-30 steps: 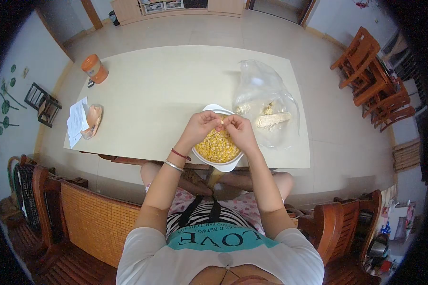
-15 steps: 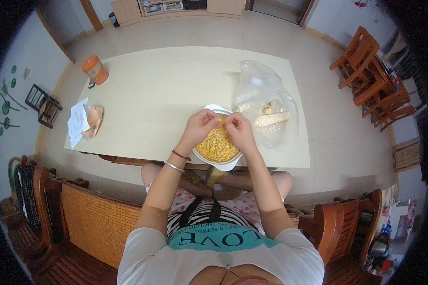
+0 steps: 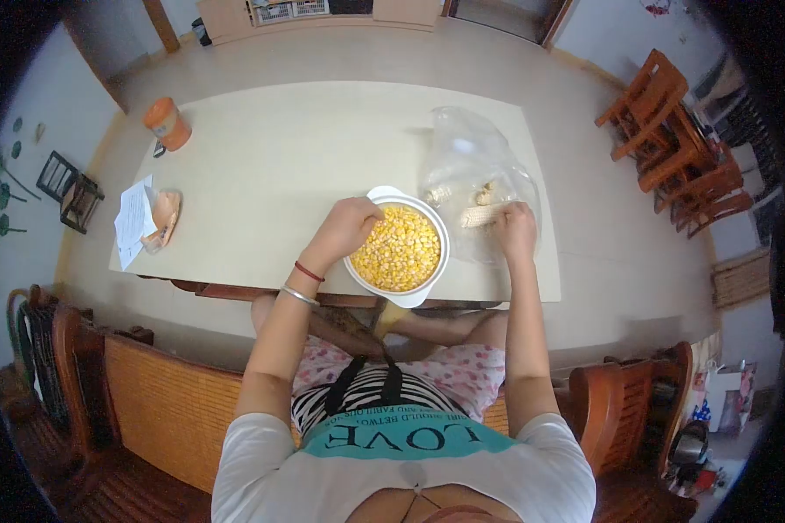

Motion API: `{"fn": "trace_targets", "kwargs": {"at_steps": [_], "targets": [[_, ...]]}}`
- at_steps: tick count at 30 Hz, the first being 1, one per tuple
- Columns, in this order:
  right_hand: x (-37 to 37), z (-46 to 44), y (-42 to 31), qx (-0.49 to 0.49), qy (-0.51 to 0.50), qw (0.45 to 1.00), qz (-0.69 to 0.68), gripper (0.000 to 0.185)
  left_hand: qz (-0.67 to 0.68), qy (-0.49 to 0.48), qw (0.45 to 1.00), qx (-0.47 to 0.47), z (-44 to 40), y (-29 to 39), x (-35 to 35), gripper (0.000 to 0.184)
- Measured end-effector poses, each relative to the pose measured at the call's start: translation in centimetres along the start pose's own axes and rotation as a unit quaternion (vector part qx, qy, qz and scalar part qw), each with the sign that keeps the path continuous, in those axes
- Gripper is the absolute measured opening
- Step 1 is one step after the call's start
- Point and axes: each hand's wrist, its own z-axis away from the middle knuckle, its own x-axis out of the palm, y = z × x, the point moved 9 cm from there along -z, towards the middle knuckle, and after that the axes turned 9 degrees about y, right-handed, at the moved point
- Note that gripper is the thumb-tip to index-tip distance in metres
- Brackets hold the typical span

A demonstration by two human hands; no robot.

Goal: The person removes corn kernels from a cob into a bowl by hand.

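A white bowl with two tab handles stands near the table's front edge, filled with loose yellow corn kernels. My left hand is at the bowl's upper left rim, its fingers curled together over the edge of the kernels; whether they hold anything is hidden. To the right, my right hand is closed above a clear plastic bag, by the right end of a stripped corn cob. I cannot make out what is between those fingers. Smaller cob pieces lie beside that cob on the bag.
The pale table carries an orange canister at the far left, with papers and an orange-toned container nearer me. Wooden chairs stand beyond its right side. A wooden bench is behind me.
My right hand has moved right, from over the bowl to the bag by the cob. My left hand has shifted slightly left to the rim, leaving more kernels visible.
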Motion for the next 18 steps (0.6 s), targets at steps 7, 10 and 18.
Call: {"fn": "trace_targets", "kwargs": {"at_steps": [7,10,18], "targets": [[-2.9,0.8,-4.4,-0.026,0.074,0.995,-0.058,0.014,0.198,0.052,0.952,-0.228,0.0,-3.9,1.5,0.012],[-3.7,2.0,-8.9,-0.078,0.091,0.976,-0.183,0.013,0.196,0.091,0.950,-0.224,0.3,-4.1,1.4,0.012],[-3.3,2.8,-16.1,-0.146,0.036,0.948,-0.281,0.009,0.068,0.087,0.987,-0.116,0.0,-2.5,0.9,0.010]]}}
